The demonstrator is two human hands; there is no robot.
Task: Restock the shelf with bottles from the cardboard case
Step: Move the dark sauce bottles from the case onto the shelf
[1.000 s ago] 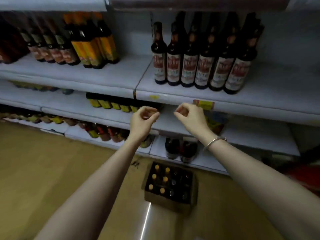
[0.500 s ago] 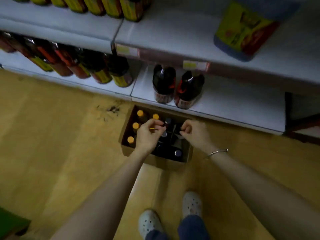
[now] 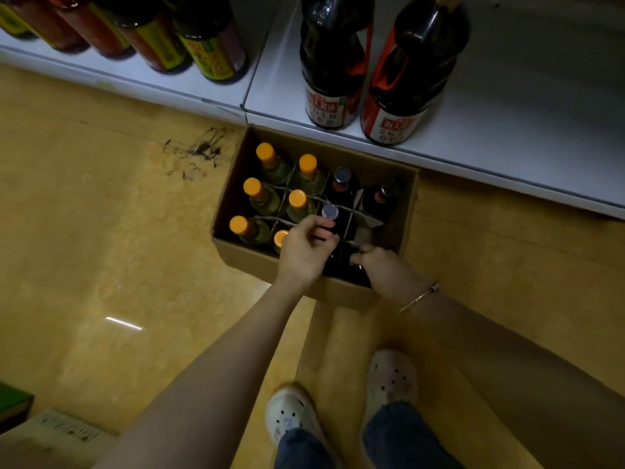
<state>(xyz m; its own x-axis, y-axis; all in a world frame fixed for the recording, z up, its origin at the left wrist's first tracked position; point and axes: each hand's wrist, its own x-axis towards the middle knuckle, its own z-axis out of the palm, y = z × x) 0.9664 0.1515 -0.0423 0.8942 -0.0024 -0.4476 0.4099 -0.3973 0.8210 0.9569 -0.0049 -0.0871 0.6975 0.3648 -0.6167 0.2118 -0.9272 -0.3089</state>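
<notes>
An open cardboard case stands on the floor against the bottom shelf. Its left cells hold several orange-capped bottles. The right cells hold dark bottles with silver caps. My left hand is over the case's near middle, its fingers curled round the neck of a dark bottle. My right hand reaches into the near right corner and curls round the top of another dark bottle, whose cap is hidden. Two large dark bottles with red handles stand on the shelf behind the case.
A row of yellow-labelled bottles fills the shelf section to the left. Black scuff marks lie on the yellow floor beside the case. My shoes stand just behind it. A green object sits at the lower left edge.
The view has swung down from the upper shelves to the floor. Both hands came down with it, from in front of the shelves into the case, and now curl round dark bottles.
</notes>
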